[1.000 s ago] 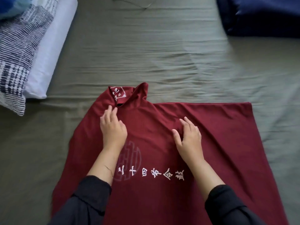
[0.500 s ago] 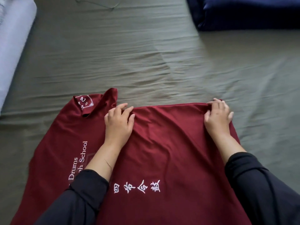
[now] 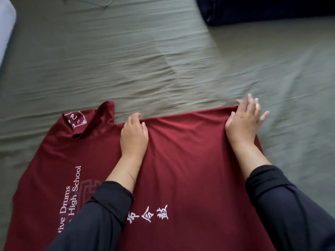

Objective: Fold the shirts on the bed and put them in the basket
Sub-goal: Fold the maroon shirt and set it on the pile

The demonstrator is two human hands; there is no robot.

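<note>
A dark red shirt with white lettering lies on the grey-green bed sheet, its collar and label pointing to the upper left. The right part is folded over, giving a straight far edge. My left hand grips that far edge near the collar, its fingers curled over the cloth. At the far right corner of the fold my right hand lies on the shirt, with its fingers stretched out past the edge onto the sheet. No basket is in view.
A dark blue bundle of fabric lies at the far right of the bed. The rounded edge of a white pillow shows at the far left. A thin cord lies at the top.
Both hands slid from the middle of the shirt to its far folded edge, the right one out to the corner. Its curled fingers have since straightened. The view shifted right.
</note>
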